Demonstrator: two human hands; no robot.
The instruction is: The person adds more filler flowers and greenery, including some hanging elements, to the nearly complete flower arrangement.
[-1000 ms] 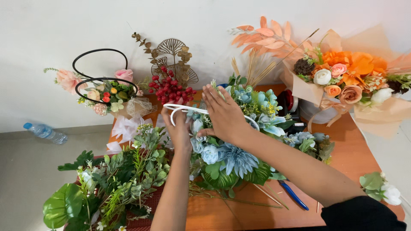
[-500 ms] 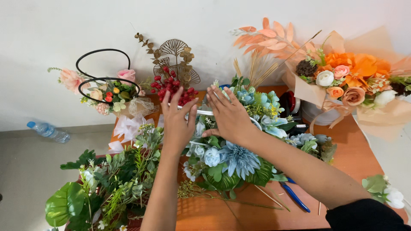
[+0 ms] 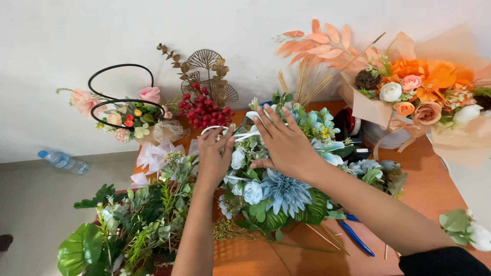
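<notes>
Both hands have come lower and closer together over the blue flower arrangement (image 3: pixel 279 191) than half a second ago. The left hand (image 3: pixel 214 156) now pinches the white wire handle (image 3: pixel 225 132) at the arrangement's far edge, its grip narrow around the loop. The right hand (image 3: pixel 286 143) lies flat, fingers spread, on the blue blooms, holding nothing. The arrangement sits mid-worktop (image 3: pixel 434 189), between the green foliage bunch (image 3: pixel 133 225) and the orange bouquet (image 3: pixel 419 92). The handle looks mid-fitting; seating it would call for steady pressure from the right hand.
</notes>
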